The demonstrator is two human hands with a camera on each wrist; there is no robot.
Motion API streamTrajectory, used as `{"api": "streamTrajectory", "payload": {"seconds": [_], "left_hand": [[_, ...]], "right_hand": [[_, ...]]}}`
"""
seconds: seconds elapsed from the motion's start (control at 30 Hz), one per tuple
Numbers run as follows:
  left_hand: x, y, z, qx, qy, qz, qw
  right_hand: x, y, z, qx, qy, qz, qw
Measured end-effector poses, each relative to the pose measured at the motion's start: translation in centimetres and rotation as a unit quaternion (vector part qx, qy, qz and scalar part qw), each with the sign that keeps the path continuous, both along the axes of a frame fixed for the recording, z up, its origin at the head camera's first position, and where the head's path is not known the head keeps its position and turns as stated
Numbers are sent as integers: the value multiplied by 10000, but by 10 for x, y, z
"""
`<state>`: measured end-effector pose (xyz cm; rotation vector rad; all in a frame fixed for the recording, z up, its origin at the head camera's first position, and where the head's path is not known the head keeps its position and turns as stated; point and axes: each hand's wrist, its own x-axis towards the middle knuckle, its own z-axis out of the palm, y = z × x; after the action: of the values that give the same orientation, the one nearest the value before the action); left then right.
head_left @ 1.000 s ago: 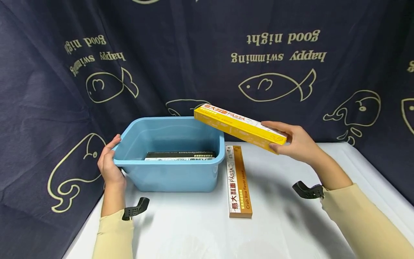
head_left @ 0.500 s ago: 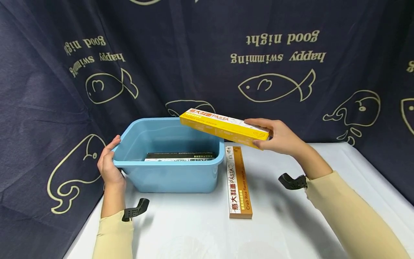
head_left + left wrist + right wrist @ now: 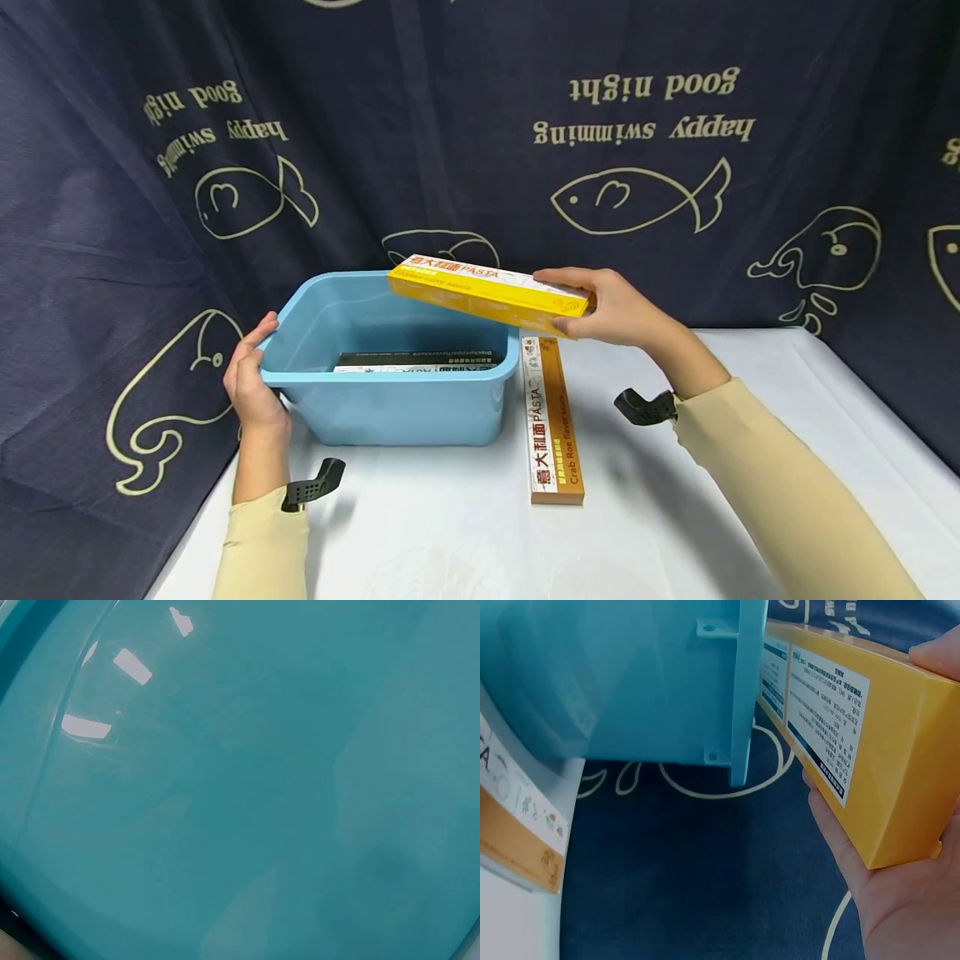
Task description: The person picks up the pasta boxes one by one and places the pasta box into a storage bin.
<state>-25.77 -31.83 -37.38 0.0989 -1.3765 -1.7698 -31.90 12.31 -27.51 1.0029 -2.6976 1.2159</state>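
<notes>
A yellow pasta box (image 3: 487, 298) hangs over the right part of a blue plastic bin (image 3: 390, 408), its left end above the opening. My right hand (image 3: 615, 310) grips the box's right end between thumb and fingers. In the right wrist view, the yellow box (image 3: 855, 742) shows its printed underside label beside the bin's outer wall (image 3: 630, 682). At the bin's left rim my left hand (image 3: 257, 383) holds on with its fingers on the edge. A black-and-white pasta box (image 3: 420, 361) lies inside the bin, partly hidden by the front rim. The left wrist view shows only blue bin surface (image 3: 240, 772).
A brown-and-white pasta box (image 3: 553, 421) labelled crab roe flavor lies lengthwise on the white table (image 3: 420, 517), just right of the bin. Behind the table hangs a dark blue curtain (image 3: 465, 150) with fish drawings and upside-down writing.
My right hand has carried the yellow pasta box leftward, farther over the bin, and the box has come nearer to level. My left hand and the bin have stayed in place.
</notes>
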Motion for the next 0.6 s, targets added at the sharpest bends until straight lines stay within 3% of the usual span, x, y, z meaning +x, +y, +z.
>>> {"api": "streamTrajectory", "payload": {"seconds": [0.6], "left_hand": [[0,0,1,145,-70,-41,9999]], "right_hand": [[-8,-34,4,110,-203,484,9986]]}}
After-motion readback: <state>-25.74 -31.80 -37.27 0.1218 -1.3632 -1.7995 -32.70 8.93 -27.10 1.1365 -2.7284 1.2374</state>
